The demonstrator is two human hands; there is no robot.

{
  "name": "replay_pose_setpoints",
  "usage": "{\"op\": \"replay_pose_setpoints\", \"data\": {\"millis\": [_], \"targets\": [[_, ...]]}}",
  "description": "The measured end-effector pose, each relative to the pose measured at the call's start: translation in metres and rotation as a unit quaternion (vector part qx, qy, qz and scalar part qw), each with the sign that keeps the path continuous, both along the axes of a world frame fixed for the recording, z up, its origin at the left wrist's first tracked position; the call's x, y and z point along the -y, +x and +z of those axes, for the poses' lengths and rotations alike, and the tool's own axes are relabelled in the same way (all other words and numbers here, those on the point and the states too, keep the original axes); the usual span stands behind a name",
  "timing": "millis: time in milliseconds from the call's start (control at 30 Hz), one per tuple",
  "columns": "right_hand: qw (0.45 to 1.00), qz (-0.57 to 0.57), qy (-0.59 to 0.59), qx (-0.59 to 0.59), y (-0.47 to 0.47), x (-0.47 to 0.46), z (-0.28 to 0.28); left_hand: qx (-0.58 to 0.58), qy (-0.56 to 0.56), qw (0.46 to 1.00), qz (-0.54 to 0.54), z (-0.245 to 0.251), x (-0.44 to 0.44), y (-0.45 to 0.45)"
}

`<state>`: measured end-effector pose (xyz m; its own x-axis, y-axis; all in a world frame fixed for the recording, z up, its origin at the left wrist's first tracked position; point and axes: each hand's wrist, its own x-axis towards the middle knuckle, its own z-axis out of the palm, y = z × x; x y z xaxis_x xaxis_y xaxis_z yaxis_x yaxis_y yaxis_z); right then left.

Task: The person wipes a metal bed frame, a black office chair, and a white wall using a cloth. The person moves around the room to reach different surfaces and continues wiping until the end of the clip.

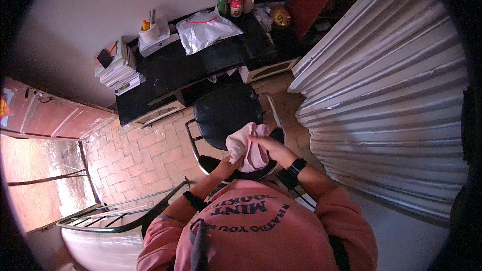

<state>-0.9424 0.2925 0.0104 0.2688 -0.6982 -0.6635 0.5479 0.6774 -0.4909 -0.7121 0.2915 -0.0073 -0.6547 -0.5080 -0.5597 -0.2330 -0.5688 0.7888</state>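
A crumpled light pink cloth is bunched in front of my chest, above a black chair. My left hand grips its lower left edge. My right hand holds it from the right, fingers reaching across the folds towards its middle. The cloth hides some of my fingertips. Beneath lies the chair's black seat, and its backrest curves close to my body, partly covered by my hands and the cloth.
Beyond the chair stands a black-topped desk with stacked books, a silvery plastic bag, a white cup, several bottles and a golden pig figure. A pleated curtain hangs right; a metal-framed rail stands lower left.
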Motion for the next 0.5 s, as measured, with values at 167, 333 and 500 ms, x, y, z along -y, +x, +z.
{"op": "replay_pose_setpoints", "data": {"millis": [167,333,500], "targets": [[0.986,-0.014,0.008,-0.163,-0.032,0.000,-0.040,-0.012,-0.003,0.995,-0.096,-0.009,0.011,-0.007],[0.816,-0.049,-0.238,-0.525,-0.090,0.001,-0.065,0.141,-0.247,0.944,-0.166,-0.048,0.004,0.053],[0.574,0.287,-0.301,-0.706,-0.083,-0.035,-0.061,0.280,-0.444,0.718,-0.458,-0.081,-0.035,0.093]]}}
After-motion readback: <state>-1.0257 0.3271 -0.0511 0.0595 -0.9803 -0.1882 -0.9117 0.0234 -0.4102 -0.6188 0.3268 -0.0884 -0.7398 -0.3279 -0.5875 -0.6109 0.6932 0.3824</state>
